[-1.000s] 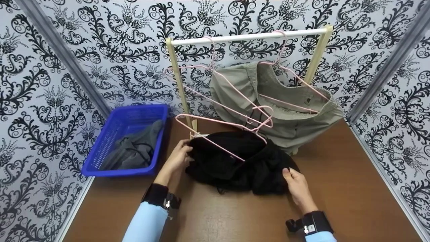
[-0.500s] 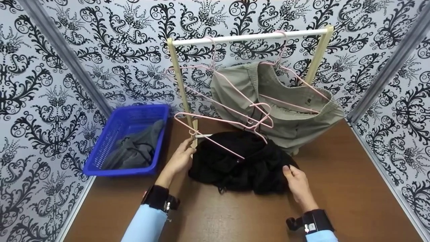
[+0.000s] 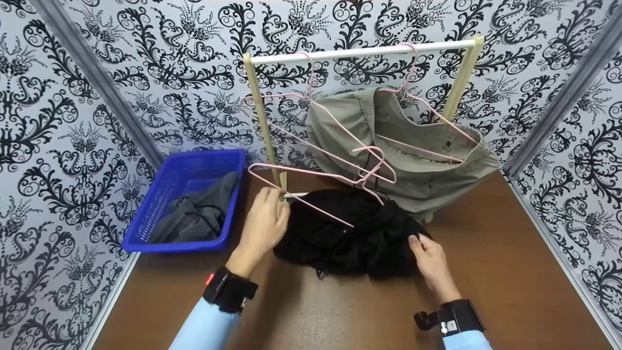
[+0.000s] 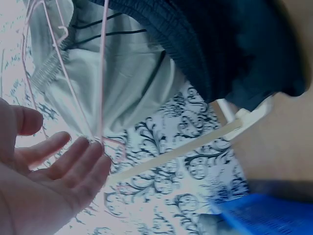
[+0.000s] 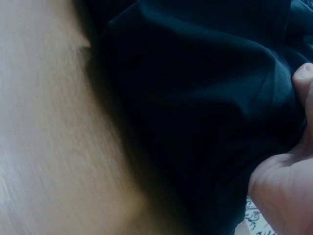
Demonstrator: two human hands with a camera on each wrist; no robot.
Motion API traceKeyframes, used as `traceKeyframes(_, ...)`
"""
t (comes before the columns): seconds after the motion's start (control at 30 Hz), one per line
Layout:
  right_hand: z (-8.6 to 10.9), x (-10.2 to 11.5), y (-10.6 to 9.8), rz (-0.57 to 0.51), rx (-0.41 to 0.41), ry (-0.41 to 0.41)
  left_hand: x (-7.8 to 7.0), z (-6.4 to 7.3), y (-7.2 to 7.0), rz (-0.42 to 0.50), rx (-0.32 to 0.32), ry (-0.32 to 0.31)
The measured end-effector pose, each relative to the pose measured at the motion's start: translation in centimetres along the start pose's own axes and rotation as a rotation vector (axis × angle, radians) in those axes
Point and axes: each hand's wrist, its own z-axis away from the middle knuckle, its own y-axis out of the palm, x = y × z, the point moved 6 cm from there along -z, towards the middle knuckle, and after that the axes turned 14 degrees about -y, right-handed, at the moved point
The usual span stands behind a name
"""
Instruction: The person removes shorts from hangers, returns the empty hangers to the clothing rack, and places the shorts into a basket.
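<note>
A black elastic-waist garment lies bunched on the table, its gathered waistband visible in the left wrist view. My right hand pinches its right edge between thumb and fingers. A pink hanger leans over the garment, its right end inside the waist opening and its left end sticking out. Beside that left end is my left hand. In the left wrist view its fingers are loosely bent, at the hanger's end; whether they touch it I cannot tell.
Behind stands a rack with a white rail. A bare pink hanger and a grey-green elastic-waist garment on another hanger hang from it. On the left, a blue basket holds a grey garment.
My left hand has let go of the black garment's left edge and moved up to the hanger's left end. The hanger has shifted slightly left. My right hand keeps its hold.
</note>
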Motion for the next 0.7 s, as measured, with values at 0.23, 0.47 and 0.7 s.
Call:
traceKeyframes(0.23, -0.3, 1.3, -0.3, 0.051, -0.021, -0.039, -2.5, -0.9, -0.6, -0.072, -0.115, 0.246)
traceKeyframes(0.47, -0.9, 2.9, -0.6, 0.109, -0.053, -0.104, -3.9, -1.7, -0.1, -0.162, -0.044, 0.267)
traceKeyframes(0.7, -1.5, 4.1, -0.9, 0.167, -0.072, -0.205, -4.8, -2.2, 0.8, -0.201, -0.015, 0.27)
